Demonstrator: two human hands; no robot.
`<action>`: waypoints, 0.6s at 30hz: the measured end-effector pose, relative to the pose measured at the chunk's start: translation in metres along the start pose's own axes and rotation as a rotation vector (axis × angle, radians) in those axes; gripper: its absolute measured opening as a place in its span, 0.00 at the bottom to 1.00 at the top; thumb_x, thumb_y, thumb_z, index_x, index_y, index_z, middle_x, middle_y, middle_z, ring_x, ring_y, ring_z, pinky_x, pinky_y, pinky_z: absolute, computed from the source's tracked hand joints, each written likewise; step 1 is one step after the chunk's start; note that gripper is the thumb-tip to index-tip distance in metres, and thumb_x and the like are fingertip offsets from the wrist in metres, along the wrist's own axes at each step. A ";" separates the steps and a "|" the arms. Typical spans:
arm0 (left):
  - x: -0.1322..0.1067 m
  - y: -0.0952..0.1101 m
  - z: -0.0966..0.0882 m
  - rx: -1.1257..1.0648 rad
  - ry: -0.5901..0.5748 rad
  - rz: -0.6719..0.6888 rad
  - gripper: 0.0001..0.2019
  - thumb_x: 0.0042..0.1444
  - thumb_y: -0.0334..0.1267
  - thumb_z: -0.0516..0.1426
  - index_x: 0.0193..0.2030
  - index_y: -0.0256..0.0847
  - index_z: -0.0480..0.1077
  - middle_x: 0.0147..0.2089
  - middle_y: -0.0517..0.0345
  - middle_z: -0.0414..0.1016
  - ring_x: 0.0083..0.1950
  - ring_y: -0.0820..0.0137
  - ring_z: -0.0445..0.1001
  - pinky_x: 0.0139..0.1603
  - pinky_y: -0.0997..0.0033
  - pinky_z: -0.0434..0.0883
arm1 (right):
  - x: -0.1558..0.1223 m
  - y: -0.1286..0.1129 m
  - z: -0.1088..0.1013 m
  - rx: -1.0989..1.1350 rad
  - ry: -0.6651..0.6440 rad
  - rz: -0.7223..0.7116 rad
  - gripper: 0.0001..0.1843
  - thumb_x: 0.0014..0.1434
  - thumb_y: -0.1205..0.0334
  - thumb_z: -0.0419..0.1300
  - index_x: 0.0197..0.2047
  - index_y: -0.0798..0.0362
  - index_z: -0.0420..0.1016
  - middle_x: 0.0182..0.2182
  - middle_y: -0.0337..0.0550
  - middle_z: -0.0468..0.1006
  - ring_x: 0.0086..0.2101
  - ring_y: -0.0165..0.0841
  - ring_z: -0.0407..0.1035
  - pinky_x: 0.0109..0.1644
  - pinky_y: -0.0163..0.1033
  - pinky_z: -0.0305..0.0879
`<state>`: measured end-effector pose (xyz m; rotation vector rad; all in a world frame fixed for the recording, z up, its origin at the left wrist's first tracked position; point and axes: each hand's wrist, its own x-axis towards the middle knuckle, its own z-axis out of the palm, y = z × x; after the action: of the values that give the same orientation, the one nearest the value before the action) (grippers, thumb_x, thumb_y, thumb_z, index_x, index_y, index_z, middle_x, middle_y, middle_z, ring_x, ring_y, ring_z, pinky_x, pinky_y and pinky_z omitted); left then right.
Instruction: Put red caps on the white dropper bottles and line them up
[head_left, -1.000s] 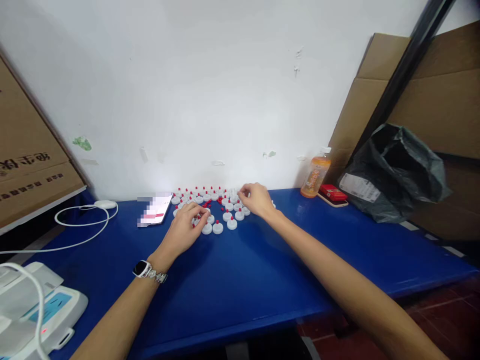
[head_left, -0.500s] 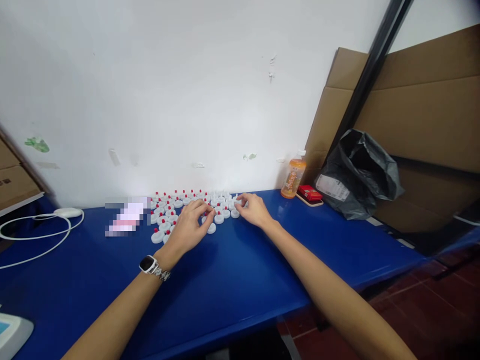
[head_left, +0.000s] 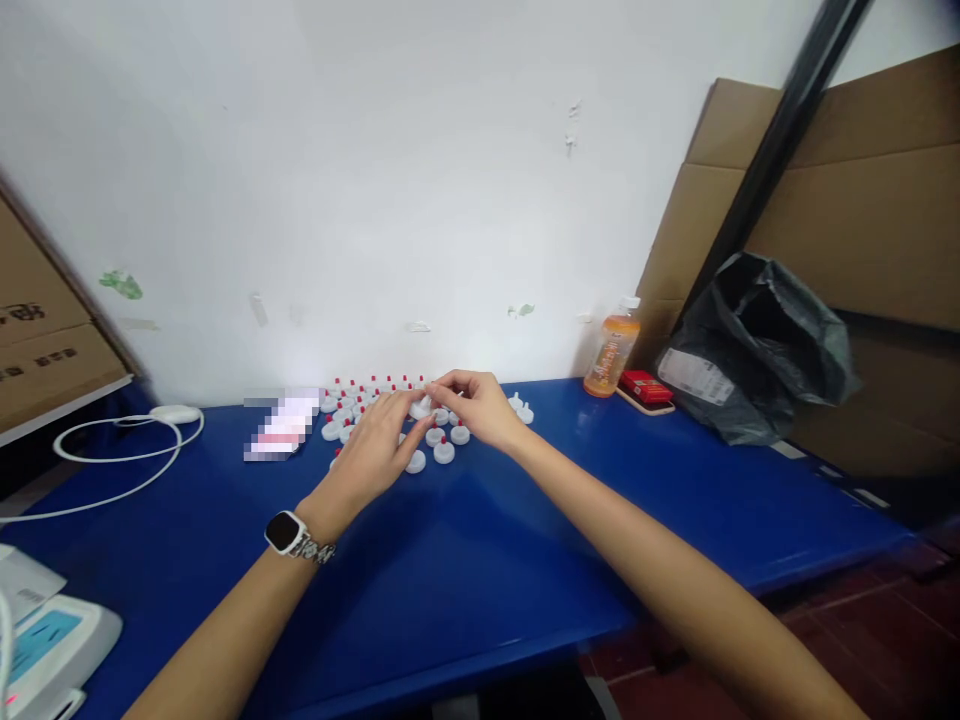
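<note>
Two bare hands meet over the white caps at the middle of the frame! Writing first: dark characters on the cardboard box (head_left: 45, 340) at the left edge, too blurred and cut off to read. Over at centre right, the bottle of orange drink (head_left: 613, 355) carries vertical lettering, illegible from here, and the black plastic bag (head_left: 757, 350) shows a white label (head_left: 696, 376) with print too small to make out.

Now the room: a broad sweep of blue tabletop (head_left: 465, 560) runs from the caps to its front edge along the bottom of the frame, while the white wall (head_left: 420, 180) rises close behind them.

And the action! The right hand (head_left: 480, 408) has thumb and forefinger pinched on a white spouted cap (head_left: 421, 408), just left of centre. The left hand (head_left: 379, 440), smartwatch (head_left: 285, 532) at its wrist, curves thumb and fingers about that same cap; whether they grip it, I cannot tell. What a crowd around them: round, ribbed-looking white bases, many with red-tipped spouts (head_left: 443, 451), upright and packed tight. Just right of the right hand, two or so plain white spouted caps (head_left: 521, 408) sit together.
</note>
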<state>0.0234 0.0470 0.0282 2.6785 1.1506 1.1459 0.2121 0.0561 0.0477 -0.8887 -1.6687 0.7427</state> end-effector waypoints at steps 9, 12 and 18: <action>-0.040 -0.041 -0.035 -0.088 -0.096 -0.316 0.18 0.68 0.52 0.46 0.53 0.43 0.65 0.45 0.53 0.72 0.42 0.63 0.73 0.43 0.62 0.71 | 0.068 0.009 0.036 -0.883 -0.652 0.094 0.08 0.49 0.66 0.65 0.35 0.54 0.83 0.32 0.45 0.83 0.33 0.35 0.75 0.35 0.34 0.63; -0.040 -0.038 -0.033 -0.090 -0.099 -0.301 0.17 0.68 0.52 0.46 0.51 0.43 0.65 0.43 0.53 0.72 0.43 0.62 0.72 0.45 0.60 0.70 | 0.074 0.009 0.055 -1.068 -0.772 0.138 0.13 0.45 0.63 0.68 0.37 0.53 0.83 0.34 0.46 0.83 0.35 0.38 0.76 0.35 0.35 0.63; -0.042 -0.037 -0.023 -0.091 -0.095 -0.253 0.17 0.67 0.51 0.48 0.51 0.43 0.67 0.43 0.52 0.73 0.45 0.60 0.72 0.47 0.57 0.70 | 0.061 0.019 0.059 -0.977 -0.645 0.089 0.07 0.46 0.72 0.64 0.30 0.53 0.82 0.30 0.45 0.83 0.33 0.37 0.76 0.34 0.35 0.62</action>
<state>-0.0337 0.0415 0.0087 2.4063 1.3386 0.9941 0.1482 0.1155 0.0486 -1.4919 -2.6599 0.2207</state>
